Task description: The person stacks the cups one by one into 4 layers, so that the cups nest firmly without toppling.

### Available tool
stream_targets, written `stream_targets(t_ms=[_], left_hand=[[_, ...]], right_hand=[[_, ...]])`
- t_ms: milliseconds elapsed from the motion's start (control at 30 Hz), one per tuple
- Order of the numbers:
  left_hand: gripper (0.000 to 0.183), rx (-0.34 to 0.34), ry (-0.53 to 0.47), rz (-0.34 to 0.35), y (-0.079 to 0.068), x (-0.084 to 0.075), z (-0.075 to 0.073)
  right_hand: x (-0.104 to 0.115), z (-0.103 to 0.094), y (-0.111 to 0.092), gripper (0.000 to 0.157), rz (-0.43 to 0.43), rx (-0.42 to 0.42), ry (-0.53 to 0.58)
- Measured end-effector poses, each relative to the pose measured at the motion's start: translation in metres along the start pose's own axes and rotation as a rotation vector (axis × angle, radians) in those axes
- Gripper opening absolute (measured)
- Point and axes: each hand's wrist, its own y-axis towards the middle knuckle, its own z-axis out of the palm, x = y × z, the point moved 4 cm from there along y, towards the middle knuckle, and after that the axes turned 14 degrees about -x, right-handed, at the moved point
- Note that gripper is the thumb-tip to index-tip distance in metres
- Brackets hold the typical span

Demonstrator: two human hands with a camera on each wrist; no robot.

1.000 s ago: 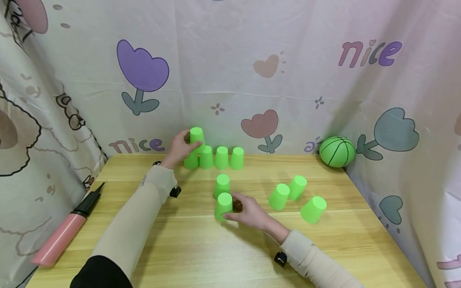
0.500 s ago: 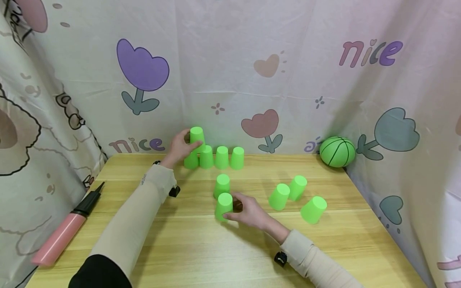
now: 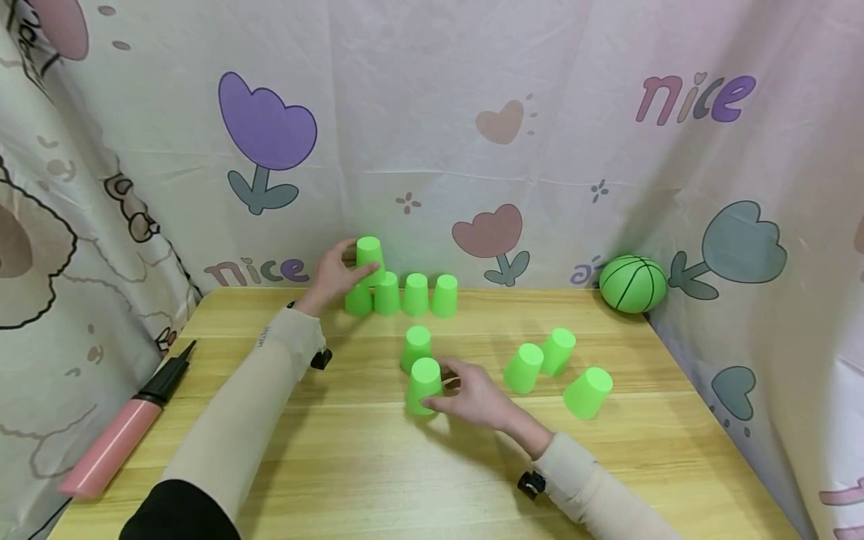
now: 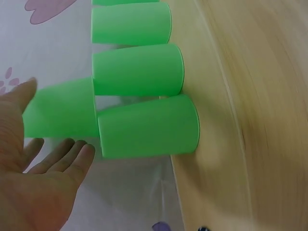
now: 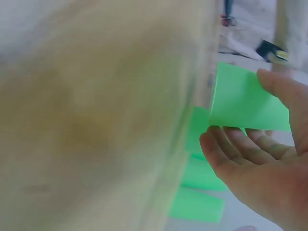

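Along the table's back edge stand several upside-down green plastic cups point(image 3: 415, 295) in a row. On the two leftmost sits another green cup point(image 3: 369, 255), which my left hand point(image 3: 334, 277) holds between thumb and fingers; the left wrist view shows its wide rim against the lower cups point(image 4: 149, 126). Nearer the middle, my right hand point(image 3: 475, 396) holds a green cup point(image 3: 424, 384) from its right side, thumb in front and fingers behind. Whether that cup touches the table cannot be told. Just behind it stands one more upside-down cup point(image 3: 416, 349).
Three loose green cups point(image 3: 523, 369) stand to the right of my right hand. A green ball point(image 3: 633, 284) with black lines sits at the back right corner. A pink hand pump point(image 3: 124, 442) with a black nozzle lies along the left edge. A patterned curtain point(image 3: 405, 112) borders the wooden table point(image 3: 351, 465).
The right hand and its cup have shifted slightly to the right and up in the picture. My left hand and the upper cup stay almost where they were.
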Motion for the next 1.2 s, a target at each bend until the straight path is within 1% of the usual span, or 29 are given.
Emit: stream_targets(t_ms=[133,267,367,433,500,600,733,900,1067,1200], left_hand=[[0.090,0.001,0.015,0.027,-0.003,0.004,-0.007],[0.090,0.002,0.034,0.081,-0.010,0.007,-0.018],[0.086,-0.012,0.058,0.123,-0.018,0.011,-0.026],[0.083,-0.020,0.063,0.134,-0.025,0.013,-0.032],[0.079,-0.025,0.063,0.137,-0.032,0.016,-0.036],[0.074,-0.023,0.034,0.142,-0.043,0.018,-0.039],[0.067,-0.002,-0.011,0.174,-0.056,0.019,-0.036],[0.063,0.043,-0.043,0.220,-0.075,0.015,-0.029],[0.062,0.093,-0.062,0.263,-0.091,0.014,-0.019],[0.064,0.140,-0.067,0.280,-0.103,0.010,-0.008]], right_hand=[[0.017,-0.017,0.002,0.061,-0.034,-0.046,-0.007],[0.031,-0.039,0.012,0.060,-0.047,-0.120,0.001],[0.037,-0.053,0.024,0.058,-0.026,-0.163,0.009],[0.039,-0.060,0.034,0.056,-0.014,-0.181,0.008],[0.039,-0.064,0.045,0.053,-0.002,-0.193,0.002],[0.040,-0.067,0.062,0.052,-0.003,-0.215,-0.008],[0.040,-0.066,0.081,0.054,-0.001,-0.244,-0.022],[0.036,-0.060,0.101,0.056,-0.002,-0.268,-0.046],[0.030,-0.058,0.117,0.055,-0.022,-0.297,-0.081],[0.027,-0.057,0.129,0.058,-0.013,-0.311,-0.091]])
